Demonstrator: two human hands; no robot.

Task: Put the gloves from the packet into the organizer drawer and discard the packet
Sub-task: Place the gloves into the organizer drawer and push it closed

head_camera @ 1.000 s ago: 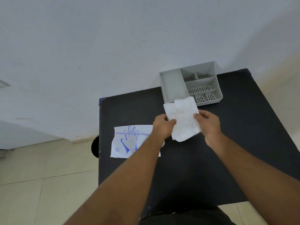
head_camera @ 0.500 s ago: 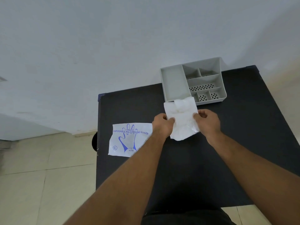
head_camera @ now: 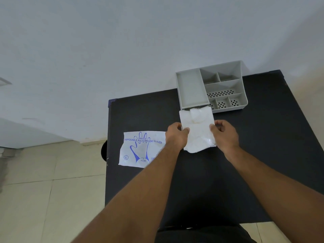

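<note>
A white stack of thin plastic gloves is held above the black table, just in front of the grey organizer. My left hand pinches the stack's left edge and my right hand pinches its right edge. The stack's far edge reaches the near wall of the organizer's long left compartment, which holds nothing. The flat packet, white with a blue glove print, lies on the table to the left, partly under my left forearm.
The organizer sits at the table's far edge against a pale wall. Its right side has several small compartments, some with perforated floors. Beige floor tiles lie left of the table. A dark round object shows at the table's left edge.
Both hands have carried the glove stack slightly farther toward the organizer, so its far edge now meets the long compartment's near wall. The packet has not moved.
</note>
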